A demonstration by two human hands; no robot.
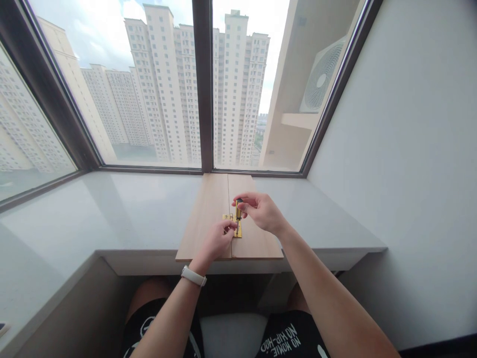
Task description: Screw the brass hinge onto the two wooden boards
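Observation:
My right hand (257,209) grips a short yellow-and-black screwdriver (239,210) from above, with its shaft pointing down. Beneath it lies a brass-yellow metal plate (238,232), probably a hinge or latch, across the seam between two pale wooden boards (208,199). My left hand (219,237) rests on the boards from the near side. Its thumb and forefinger are pinched together by the screwdriver's tip, over part of the plate. Whatever sits between those fingers is too small to make out.
The boards lie on a white windowsill counter (149,214) and stick out slightly past its front edge. Behind them stands a dark window frame (203,89). A white wall (410,149) closes off the right side. My legs are below the counter.

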